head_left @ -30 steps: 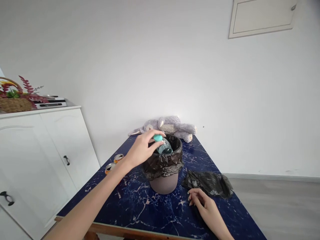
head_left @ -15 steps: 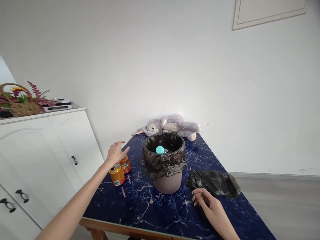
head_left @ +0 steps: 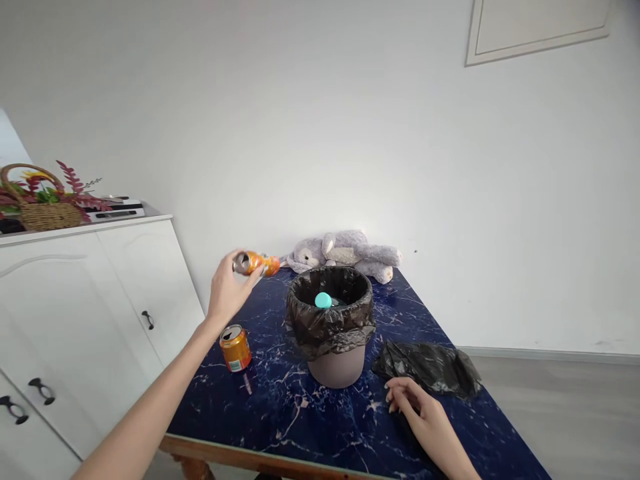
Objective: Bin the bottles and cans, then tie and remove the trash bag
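My left hand (head_left: 229, 283) is closed around an orange soda can (head_left: 264, 264), raised above the left side of the table and tilted onto its side. The can's opened top faces left. Below that hand, a second orange can (head_left: 235, 349) stands upright on the table, its top opened. To the right is a bin (head_left: 336, 368) lined with a black plastic bag (head_left: 327, 331); a turquoise cap (head_left: 323, 301) shows inside it. My right hand (head_left: 415, 407) rests on the table, fingers loosely curled with nothing visible in them, beside a crumpled black plastic bag (head_left: 427, 365).
A grey plush rabbit (head_left: 345, 253) lies at the far end of the blue marble-patterned table (head_left: 280, 420), against the wall. On the left stands a white cabinet (head_left: 110, 293) with a flower basket (head_left: 50, 215) on top.
My left hand has taken hold of the farther orange can and lifted it off the table, tipping it sideways. The nearer can and my right hand have stayed in place.
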`<state>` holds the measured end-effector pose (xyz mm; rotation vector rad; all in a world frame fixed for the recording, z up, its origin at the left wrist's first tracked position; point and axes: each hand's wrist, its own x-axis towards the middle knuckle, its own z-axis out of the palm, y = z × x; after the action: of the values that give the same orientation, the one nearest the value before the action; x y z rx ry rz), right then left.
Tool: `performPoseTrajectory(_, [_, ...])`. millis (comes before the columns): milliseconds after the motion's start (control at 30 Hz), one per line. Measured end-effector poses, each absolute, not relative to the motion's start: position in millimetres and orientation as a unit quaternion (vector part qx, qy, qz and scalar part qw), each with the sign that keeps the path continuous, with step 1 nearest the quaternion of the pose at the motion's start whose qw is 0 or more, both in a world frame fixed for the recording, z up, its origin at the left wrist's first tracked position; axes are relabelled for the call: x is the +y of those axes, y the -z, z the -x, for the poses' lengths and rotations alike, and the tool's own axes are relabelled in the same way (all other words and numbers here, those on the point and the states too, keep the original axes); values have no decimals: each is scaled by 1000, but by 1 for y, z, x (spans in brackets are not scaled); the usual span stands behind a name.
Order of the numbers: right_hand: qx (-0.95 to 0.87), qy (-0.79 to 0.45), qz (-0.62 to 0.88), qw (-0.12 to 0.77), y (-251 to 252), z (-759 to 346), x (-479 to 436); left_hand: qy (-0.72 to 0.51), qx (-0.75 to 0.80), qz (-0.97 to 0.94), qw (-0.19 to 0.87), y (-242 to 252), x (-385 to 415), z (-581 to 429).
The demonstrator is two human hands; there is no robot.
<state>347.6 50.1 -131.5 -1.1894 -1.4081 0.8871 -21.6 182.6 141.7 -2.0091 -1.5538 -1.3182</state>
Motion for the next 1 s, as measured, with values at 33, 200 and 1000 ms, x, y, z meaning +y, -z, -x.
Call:
performPoseTrajectory(33, [-587, -369, 496, 523, 132, -348, 50, 504, -485, 705, 118, -155, 175, 10])
performPoseTrajectory(200, [-586, -371, 496, 523, 132, -347, 50, 473, -387, 791, 4, -181, 142, -44])
performPoseTrajectory(1000, [-583, -372, 495, 526, 130, -349, 48, 187, -669, 720, 1, -34, 145, 113])
